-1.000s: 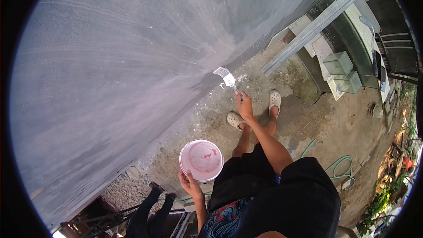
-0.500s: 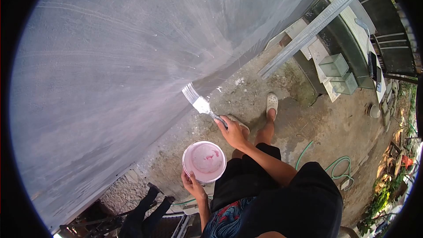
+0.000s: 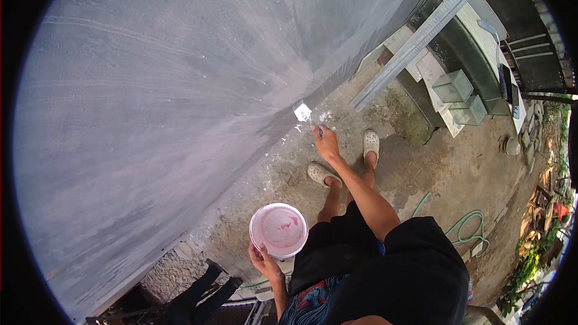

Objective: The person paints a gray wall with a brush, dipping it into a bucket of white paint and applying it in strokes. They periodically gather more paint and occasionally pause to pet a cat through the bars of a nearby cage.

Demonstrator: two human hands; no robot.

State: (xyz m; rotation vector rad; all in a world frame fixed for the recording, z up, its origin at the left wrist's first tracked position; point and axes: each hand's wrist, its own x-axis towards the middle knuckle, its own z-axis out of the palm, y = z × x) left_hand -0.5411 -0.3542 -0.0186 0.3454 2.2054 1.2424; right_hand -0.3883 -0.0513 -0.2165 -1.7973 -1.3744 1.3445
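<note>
At the lower centre my left hand grips the near rim of a round white bucket, which has pinkish paint inside. My right hand is closed round the handle of a wide paintbrush. The bristles reach up and left to the lower part of the grey wall, close to where it meets the floor; whether they touch it is hard to tell. White splashes mark the ground beside the brush.
A long metal bar slants at the upper right, beside glass tanks on a ledge. A green hose curls on the concrete floor. Another person's dark-clothed legs show at the bottom left. A small bucket stands far right.
My right hand has moved up and to the right with the brush, away from my body. The bucket in my left hand has shifted slightly downward.
</note>
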